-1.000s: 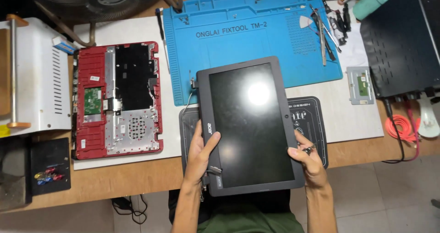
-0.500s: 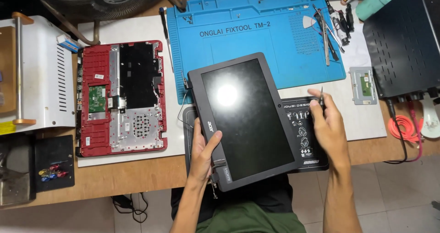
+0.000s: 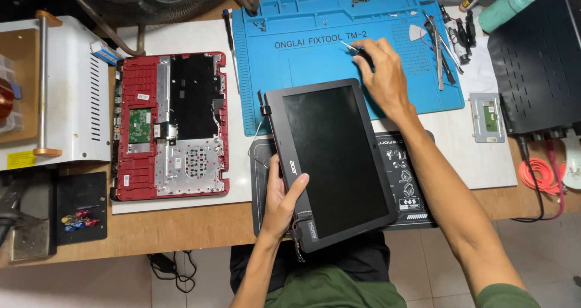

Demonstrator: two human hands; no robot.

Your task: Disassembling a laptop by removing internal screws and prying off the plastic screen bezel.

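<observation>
Left hand (image 3: 284, 199) clamped on the laptop screen panel's (image 3: 333, 159) near-left edge; right hand (image 3: 378, 72) pinching a screwdriver (image 3: 357, 49) over the blue repair mat (image 3: 315, 66).

Bright, even light from overhead fills the bench — shadows under the forearms are short and soft. The dark laptop screen (image 3: 336, 156) shows only a faint sheen, no hard glare. Focus is sharp at centre; the right hand (image 3: 378, 72) looks slightly motion-blurred, and edges bow a little.
</observation>
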